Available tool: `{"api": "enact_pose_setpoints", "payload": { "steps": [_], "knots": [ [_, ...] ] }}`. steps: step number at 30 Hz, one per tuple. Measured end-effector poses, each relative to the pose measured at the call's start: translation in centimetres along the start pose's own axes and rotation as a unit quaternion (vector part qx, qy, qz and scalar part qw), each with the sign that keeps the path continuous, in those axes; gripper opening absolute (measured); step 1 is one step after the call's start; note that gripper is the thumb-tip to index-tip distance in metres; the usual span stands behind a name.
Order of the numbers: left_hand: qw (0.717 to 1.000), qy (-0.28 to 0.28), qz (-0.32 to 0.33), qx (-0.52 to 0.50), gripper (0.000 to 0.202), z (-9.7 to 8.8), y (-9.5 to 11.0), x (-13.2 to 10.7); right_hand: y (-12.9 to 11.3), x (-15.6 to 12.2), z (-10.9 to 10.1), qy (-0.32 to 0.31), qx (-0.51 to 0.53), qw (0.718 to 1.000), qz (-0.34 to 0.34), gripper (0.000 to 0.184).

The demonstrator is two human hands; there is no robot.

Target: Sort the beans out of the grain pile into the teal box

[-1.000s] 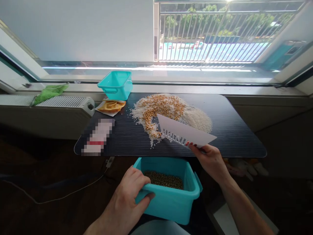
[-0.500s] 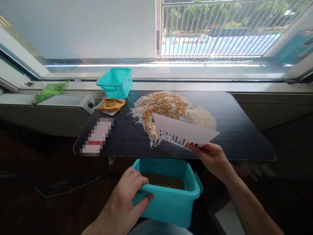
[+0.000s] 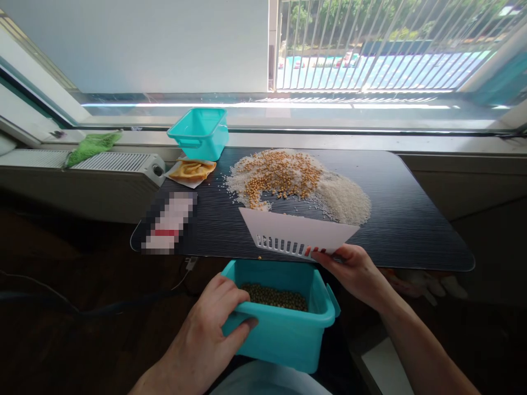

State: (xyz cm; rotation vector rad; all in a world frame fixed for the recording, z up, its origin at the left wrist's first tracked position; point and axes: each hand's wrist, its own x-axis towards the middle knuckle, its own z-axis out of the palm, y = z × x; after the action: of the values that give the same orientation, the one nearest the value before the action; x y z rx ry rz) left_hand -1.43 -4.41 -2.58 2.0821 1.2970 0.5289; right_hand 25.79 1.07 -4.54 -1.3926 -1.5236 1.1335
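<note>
My left hand (image 3: pixel 216 323) grips the near left rim of a turquoise plastic bin (image 3: pixel 284 337), thumb outside and fingers over the edge. The bin is held just below the table's front edge, and small greenish-brown beans or grains (image 3: pixel 275 298) cover its bottom. In my right hand (image 3: pixel 349 271) is a white scraper card (image 3: pixel 292 226) with a row of slots along its lower edge, pinched at its right end. The card stands tilted near the front edge. Behind it lies a spread heap of white rice (image 3: pixel 349 200) with yellow soybeans (image 3: pixel 284 170) on top.
A second turquoise bin (image 3: pixel 200 131) stands at the table's back left. Before it, yellowish food (image 3: pixel 192 170) lies on white paper. A blurred-out phone-like item (image 3: pixel 171 222) rests on the dark table (image 3: pixel 415 219). A green cloth (image 3: pixel 94 148) drapes over the radiator (image 3: pixel 123 164).
My right hand has drawn the card toward the table's front edge and slightly left, pulling grains from the heap's near left end. My left hand still holds the bin.
</note>
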Motion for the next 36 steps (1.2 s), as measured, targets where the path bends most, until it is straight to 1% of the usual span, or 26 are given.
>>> {"api": "enact_pose_setpoints", "payload": {
  "steps": [3,6,7,8,11,12,14,17,21,25,31,36],
  "knots": [
    [1.000,0.003,0.003,0.004,0.008,-0.1,0.0,0.0,-0.3,-0.2,0.2,-0.037,-0.011,0.999,0.000,0.025],
    [1.000,0.005,-0.001,0.003,0.008,-0.2,0.0,0.0,-0.5,-0.4,-0.3,-0.073,-0.038,0.997,0.007,0.026],
    [1.000,0.006,-0.002,0.002,0.009,-0.2,0.0,0.0,-0.5,-0.3,-0.6,-0.067,-0.041,0.997,0.006,0.026],
    [1.000,0.008,-0.001,0.000,0.009,-0.2,0.1,0.0,-0.5,-0.3,-1.0,-0.049,-0.042,0.998,0.002,0.026],
    [1.000,0.014,0.007,-0.005,0.011,-0.2,0.2,0.0,-0.1,0.4,-1.5,0.035,-0.047,0.998,-0.012,0.026],
    [1.000,0.016,0.009,-0.006,0.011,-0.2,0.2,0.0,0.1,0.6,-1.6,0.052,-0.054,0.997,-0.013,0.025],
    [1.000,0.016,0.013,-0.007,0.011,-0.1,0.2,0.0,0.3,1.1,-1.5,0.063,-0.067,0.996,-0.013,0.024],
    [1.000,0.016,0.015,-0.006,0.011,0.0,0.1,0.0,0.4,1.5,-1.2,0.055,-0.070,0.996,-0.011,0.026],
    [1.000,0.016,0.009,-0.010,0.012,0.0,0.1,0.0,0.2,1.2,-1.2,0.033,-0.070,0.997,-0.011,0.027],
    [1.000,0.012,0.011,-0.011,0.013,-0.1,0.1,0.0,0.1,1.0,-1.4,0.032,-0.062,0.997,-0.013,0.027],
    [1.000,0.016,0.014,-0.009,0.011,-0.1,0.0,0.0,-0.1,1.2,-0.6,0.016,-0.047,0.999,-0.015,0.028],
    [1.000,0.008,0.009,-0.009,0.010,-0.1,0.1,0.0,-0.7,0.9,-0.7,-0.004,-0.071,0.997,0.002,0.030]
  ]
}}
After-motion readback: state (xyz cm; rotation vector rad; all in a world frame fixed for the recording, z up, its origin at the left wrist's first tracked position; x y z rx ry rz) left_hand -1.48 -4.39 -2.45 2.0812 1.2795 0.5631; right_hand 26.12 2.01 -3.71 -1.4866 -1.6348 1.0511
